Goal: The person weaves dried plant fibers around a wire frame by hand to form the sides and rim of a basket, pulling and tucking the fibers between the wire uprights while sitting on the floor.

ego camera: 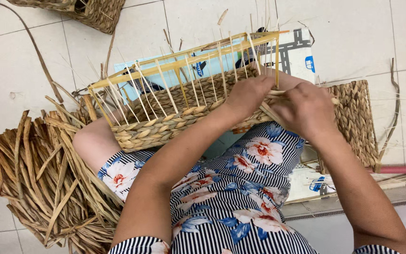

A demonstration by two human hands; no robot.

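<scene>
Left hand pinching braided strand at right end of half-woven basket; right hand gripping same strand beside it; dried-reed pile left of basket.

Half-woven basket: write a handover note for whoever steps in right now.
Left hand and right hand both pinch weaving strands at the right end of the half-woven basket, which rests on the lap.
Done: braided lower rows of the wall.
Left: the upper part, where bare upright stakes run up to the yellow frame.
Pile of dried strips lies on the floor at the left; a finished woven piece at the right.
</scene>
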